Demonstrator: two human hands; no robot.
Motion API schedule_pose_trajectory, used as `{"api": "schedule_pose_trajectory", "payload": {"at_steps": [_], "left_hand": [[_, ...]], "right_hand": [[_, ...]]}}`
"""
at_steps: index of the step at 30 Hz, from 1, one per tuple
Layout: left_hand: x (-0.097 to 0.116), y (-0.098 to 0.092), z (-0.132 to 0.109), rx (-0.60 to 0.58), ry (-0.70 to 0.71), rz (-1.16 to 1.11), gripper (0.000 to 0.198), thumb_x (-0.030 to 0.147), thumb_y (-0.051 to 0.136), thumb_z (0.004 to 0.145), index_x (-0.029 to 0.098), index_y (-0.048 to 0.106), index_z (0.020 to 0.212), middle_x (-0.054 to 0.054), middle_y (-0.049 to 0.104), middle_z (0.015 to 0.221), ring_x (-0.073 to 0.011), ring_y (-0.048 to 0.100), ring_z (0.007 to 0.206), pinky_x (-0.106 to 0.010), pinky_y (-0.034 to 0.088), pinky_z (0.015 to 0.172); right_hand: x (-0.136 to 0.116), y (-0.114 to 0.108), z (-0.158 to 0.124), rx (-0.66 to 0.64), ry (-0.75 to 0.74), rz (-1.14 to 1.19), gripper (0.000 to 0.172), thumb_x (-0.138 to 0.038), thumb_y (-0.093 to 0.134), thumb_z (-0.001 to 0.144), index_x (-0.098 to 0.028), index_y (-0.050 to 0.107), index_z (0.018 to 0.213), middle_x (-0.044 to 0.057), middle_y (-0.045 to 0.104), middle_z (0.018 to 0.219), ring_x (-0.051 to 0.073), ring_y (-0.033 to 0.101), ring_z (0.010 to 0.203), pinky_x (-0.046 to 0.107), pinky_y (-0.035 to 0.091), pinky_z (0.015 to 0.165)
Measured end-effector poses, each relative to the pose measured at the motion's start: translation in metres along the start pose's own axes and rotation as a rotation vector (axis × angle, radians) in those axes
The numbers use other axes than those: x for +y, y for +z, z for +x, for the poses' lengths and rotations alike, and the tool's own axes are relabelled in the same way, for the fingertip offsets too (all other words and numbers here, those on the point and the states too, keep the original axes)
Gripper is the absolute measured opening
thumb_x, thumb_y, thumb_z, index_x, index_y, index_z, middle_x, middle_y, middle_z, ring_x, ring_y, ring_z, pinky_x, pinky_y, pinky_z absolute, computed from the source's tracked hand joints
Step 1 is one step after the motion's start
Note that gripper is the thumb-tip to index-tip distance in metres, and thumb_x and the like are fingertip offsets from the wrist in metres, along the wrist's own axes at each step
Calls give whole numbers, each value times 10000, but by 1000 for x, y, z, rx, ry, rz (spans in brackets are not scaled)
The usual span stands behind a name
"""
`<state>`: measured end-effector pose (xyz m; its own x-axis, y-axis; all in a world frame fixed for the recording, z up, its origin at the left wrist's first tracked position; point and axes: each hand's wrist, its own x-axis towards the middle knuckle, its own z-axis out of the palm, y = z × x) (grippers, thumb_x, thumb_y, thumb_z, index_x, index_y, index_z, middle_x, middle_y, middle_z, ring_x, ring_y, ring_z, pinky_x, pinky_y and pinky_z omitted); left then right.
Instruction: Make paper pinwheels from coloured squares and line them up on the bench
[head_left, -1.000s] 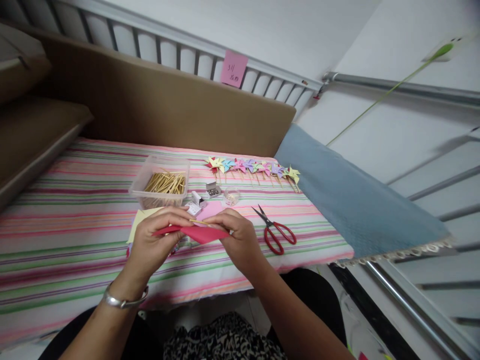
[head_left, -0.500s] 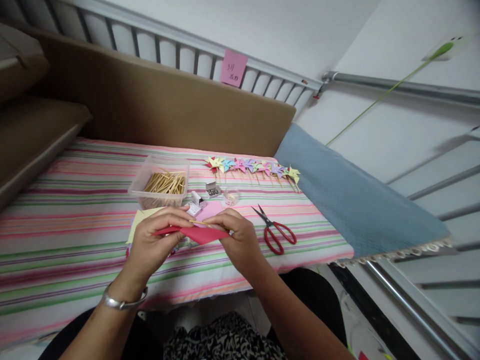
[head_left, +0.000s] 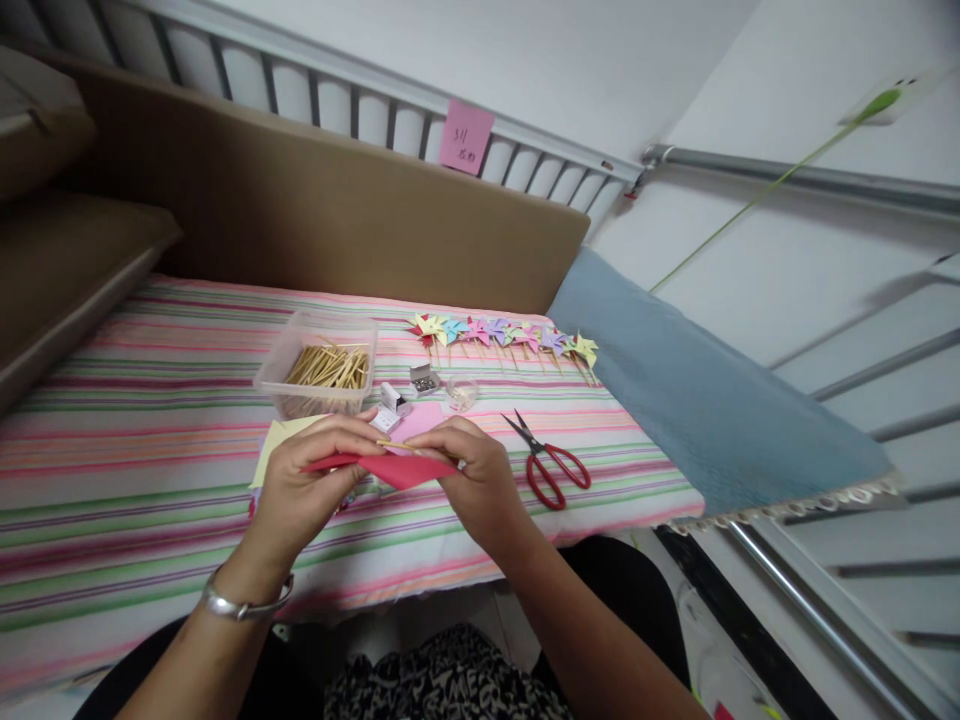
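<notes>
My left hand (head_left: 304,485) and my right hand (head_left: 472,475) both pinch a folded piece of red paper (head_left: 397,467) over the striped cloth. A thin wooden stick (head_left: 397,445) lies along the paper's top edge between my fingertips. Yellow paper (head_left: 270,445) and pink paper (head_left: 420,418) lie on the cloth just behind my hands.
A clear plastic box of wooden sticks (head_left: 319,375) stands behind my left hand. Small pin boxes (head_left: 405,392) and a small clear dish (head_left: 462,392) sit beside it. Red scissors (head_left: 547,465) lie to the right. A row of finished paper pinwheels (head_left: 499,335) lies at the back. Blue cloth (head_left: 697,400) covers the right.
</notes>
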<state>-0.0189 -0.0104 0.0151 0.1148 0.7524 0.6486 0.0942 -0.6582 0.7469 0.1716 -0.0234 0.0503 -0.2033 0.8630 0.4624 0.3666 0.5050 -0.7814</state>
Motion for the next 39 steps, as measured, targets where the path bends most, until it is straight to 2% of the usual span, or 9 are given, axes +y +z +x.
{"api": "schedule_pose_trajectory", "payload": {"at_steps": [8,16,22,39], "left_hand": [[3,3,2,13,61,17,117,129,692,755,227,723,810,-14,733,831,-169,672,822,-407,490,946],[3,4,1,26,72,26,138,111,686,756,233,718,813,4,730,821,-152,667,803,-424,474,981],[3,4,-1,27,62,26,119,127,690,759,232,717,808,-4,733,825,-159,669,804,-446,465,989],[2,4,-1,21,44,13,106,144,689,760,238,720,798,-6,738,827,-166,675,802,-419,475,969]], "right_hand": [[1,0,-2,9,3,5,237,-92,565,803,-238,744,854,24,643,771,145,616,727,260,495,639],[-1,1,-3,12,-5,6,346,6,541,738,-243,751,853,21,650,761,144,609,737,249,474,648],[-1,3,-3,15,13,25,347,9,536,733,-236,752,852,21,650,763,142,606,728,248,467,648],[-1,4,-6,29,25,58,296,-30,540,748,-219,748,841,26,641,760,140,611,718,244,472,639]]}}
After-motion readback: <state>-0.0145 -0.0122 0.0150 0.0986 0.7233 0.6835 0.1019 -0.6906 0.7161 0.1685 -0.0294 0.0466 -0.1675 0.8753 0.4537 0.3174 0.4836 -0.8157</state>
